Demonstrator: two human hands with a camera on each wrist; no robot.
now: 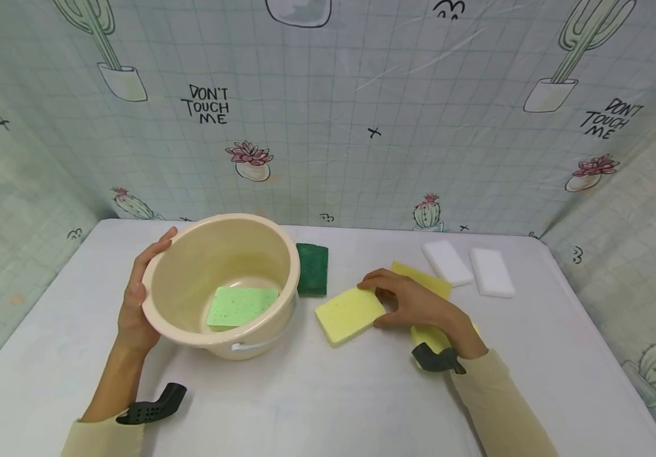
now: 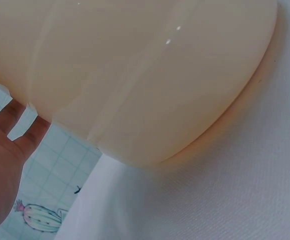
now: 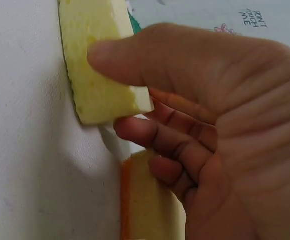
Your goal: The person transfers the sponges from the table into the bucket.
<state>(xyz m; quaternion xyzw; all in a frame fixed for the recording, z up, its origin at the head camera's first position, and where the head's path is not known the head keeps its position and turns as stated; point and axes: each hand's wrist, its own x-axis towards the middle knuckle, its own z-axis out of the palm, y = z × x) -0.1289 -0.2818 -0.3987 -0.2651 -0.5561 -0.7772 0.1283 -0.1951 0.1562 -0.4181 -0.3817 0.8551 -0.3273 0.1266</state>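
My left hand [image 1: 136, 304] holds a cream bucket [image 1: 221, 235] by its left side, fingers spread along the rim. In the left wrist view the bucket wall [image 2: 135, 75] fills most of the picture, and the fingertips are hidden at its edge. Inside the bucket lies a light green sponge [image 1: 242, 306]. To its right, my right hand [image 1: 413, 301] pinches a pale yellow sponge [image 1: 350, 314] by its right end. The right wrist view shows the thumb lying on the face of this yellow sponge [image 3: 92, 90], with the other fingers curled at its far side.
A dark green scouring pad [image 1: 313, 270] lies just right of the bucket. Behind the right hand is a yellow piece [image 1: 427, 279], with another yellow sponge [image 1: 432, 339] under the wrist. Two white sponges [image 1: 448, 263] [image 1: 491, 273] lie farther right. A patterned cloth [image 1: 328, 114] hangs behind the table.
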